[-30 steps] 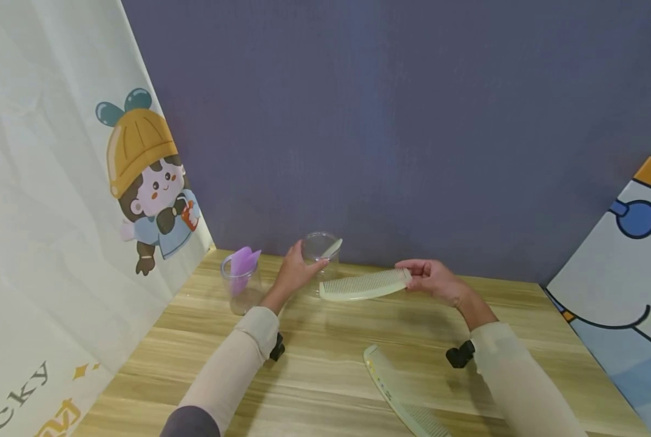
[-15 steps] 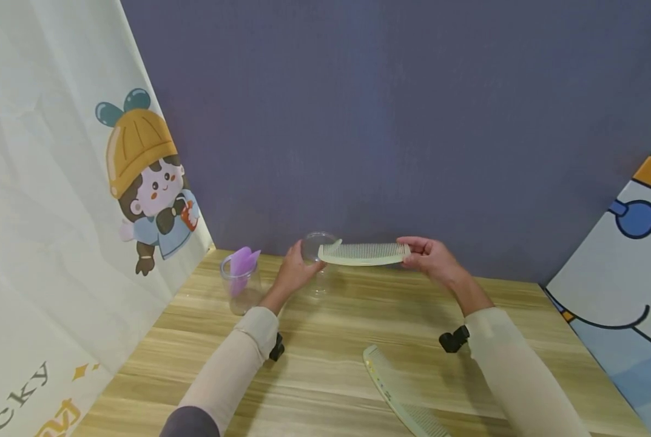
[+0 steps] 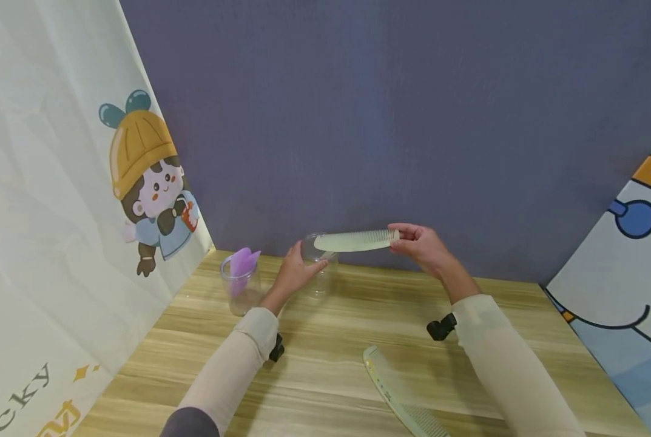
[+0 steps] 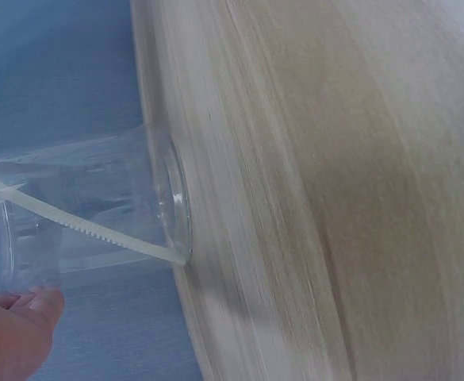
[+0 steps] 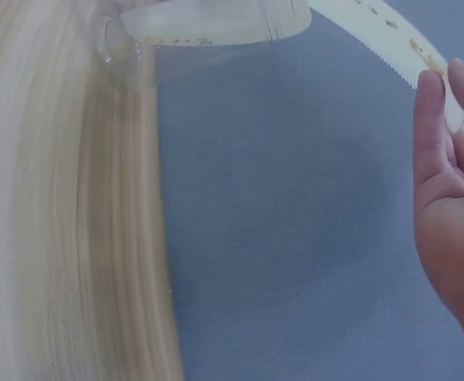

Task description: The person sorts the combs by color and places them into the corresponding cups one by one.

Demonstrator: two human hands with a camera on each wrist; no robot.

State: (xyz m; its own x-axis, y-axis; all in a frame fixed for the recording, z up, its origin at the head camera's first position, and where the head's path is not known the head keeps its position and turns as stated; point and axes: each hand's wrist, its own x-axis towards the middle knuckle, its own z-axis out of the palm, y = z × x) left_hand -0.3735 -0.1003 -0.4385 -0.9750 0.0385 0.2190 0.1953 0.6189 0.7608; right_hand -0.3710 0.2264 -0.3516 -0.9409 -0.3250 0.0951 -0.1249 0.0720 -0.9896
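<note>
My left hand [image 3: 295, 273] grips a clear plastic cup [image 3: 321, 284] standing upright near the table's back edge, thumb on the near side. Inside that cup a pale green comb [image 4: 81, 222] leans at a slant, its lower end at the bottom. My right hand [image 3: 423, 250] pinches a second pale green comb [image 3: 355, 241] by its right end. This comb lies roughly level, with its left end over the cup's mouth; in the right wrist view its printed side [image 5: 390, 25] shows. A third pale green comb [image 3: 398, 397] lies on the table closer to me, partly cut off by the frame.
Left of my left hand stands another clear cup [image 3: 238, 303] holding purple comb-like pieces [image 3: 243, 264]. A dark wall [image 3: 369, 133] rises right behind the wooden table [image 3: 303, 376]. Printed panels [image 3: 47, 182] flank both sides.
My right hand has raised its comb and moved it leftward and back, from in front of the cup to above its mouth. The left hand stays on the cup.
</note>
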